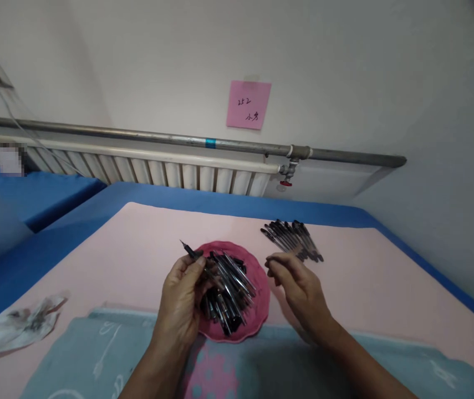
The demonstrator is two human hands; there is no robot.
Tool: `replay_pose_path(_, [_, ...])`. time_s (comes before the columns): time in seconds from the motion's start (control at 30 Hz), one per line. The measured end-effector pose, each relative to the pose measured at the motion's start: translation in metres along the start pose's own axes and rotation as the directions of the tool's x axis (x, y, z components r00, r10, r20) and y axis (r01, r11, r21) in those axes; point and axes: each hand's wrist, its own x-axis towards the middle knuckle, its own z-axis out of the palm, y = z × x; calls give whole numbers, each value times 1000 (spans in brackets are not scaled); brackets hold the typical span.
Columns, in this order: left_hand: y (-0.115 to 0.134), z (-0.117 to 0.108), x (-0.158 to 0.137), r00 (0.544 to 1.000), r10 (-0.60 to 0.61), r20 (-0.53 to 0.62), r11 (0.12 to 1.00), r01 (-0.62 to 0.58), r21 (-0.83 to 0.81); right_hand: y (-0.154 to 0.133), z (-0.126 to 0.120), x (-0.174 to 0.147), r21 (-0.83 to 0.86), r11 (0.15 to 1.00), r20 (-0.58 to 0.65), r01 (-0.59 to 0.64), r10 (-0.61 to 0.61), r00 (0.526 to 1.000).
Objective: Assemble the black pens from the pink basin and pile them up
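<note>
Head view: the left hand [182, 299] pinches one black pen [190, 252] over the pink dish [261, 277], which lies heaped with pens. The right hand [299, 288], fingers nearly closed and seemingly empty, hovers right of the dish. Beyond it lies a smaller sorted pile [292, 238]; most pens are unsorted.

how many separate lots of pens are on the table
2: one heap in the pink dish, one fanned pile right of it. The left hand holds one more pen.

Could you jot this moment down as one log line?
left hand: holds pen | right hand: fingers pinched beside pen row | pink dish: full of pens
</note>
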Motion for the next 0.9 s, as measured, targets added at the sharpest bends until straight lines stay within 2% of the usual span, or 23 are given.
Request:
replay_pose_path(0.1, [3, -1, 5, 998, 14, -54, 999, -17, -49, 14, -6, 2, 2, 998, -82, -65, 65, 994])
replay_pose_path(0.3, [14, -8, 11, 997, 50, -64, 990, -58, -129, 30, -11, -1, -157, 988, -47, 3, -10, 999])
replay_pose_path(0.53, [21, -34, 27, 998, 27, -49, 963, -40, -265, 20, -9, -3, -206, 978, -36, 42, -50, 998])
replay_pose_path(0.67, [25, -46, 31, 998, 40, -53, 959, -54, -277, 18, -7, -3, -206, 977, -50, 48, -59, 997])
replay_pose_path(0.9, [33, -47, 34, 997, 76, -12, 969, -76, -235, 10, -3, -5, -194, 977, -11, 87, -91, 996])
